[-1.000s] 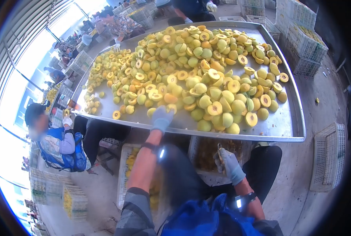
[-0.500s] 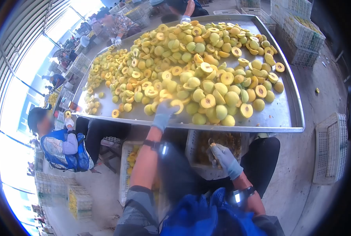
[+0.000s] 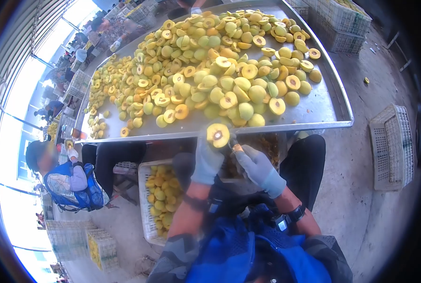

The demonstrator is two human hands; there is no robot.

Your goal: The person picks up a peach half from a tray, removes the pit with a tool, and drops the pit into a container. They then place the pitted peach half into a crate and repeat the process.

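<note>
My gloved left hand (image 3: pixel 207 159) holds a halved yellow fruit (image 3: pixel 218 135), cut face up with the pit in its centre, just off the metal table's near edge. Beside it, my gloved right hand (image 3: pixel 259 170) grips a small tool (image 3: pixel 237 147) with a wooden-looking handle; its metal end is close to the fruit's right side. Behind both hands, a large pile of halved and whole-looking yellow-green fruit (image 3: pixel 210 70) covers much of the metal table (image 3: pixel 321 106).
A white crate of fruit (image 3: pixel 145 205) stands below the table at left. An empty-looking crate (image 3: pixel 377 151) is on the floor at right, with stacked crates (image 3: pixel 344 40) behind. A seated co-worker (image 3: pixel 73 177) is at left; others sit farther back.
My left hand has drawn back from the pile with a fruit half in it. My right hand and the tool have risen towards it. The view has shifted.
</note>
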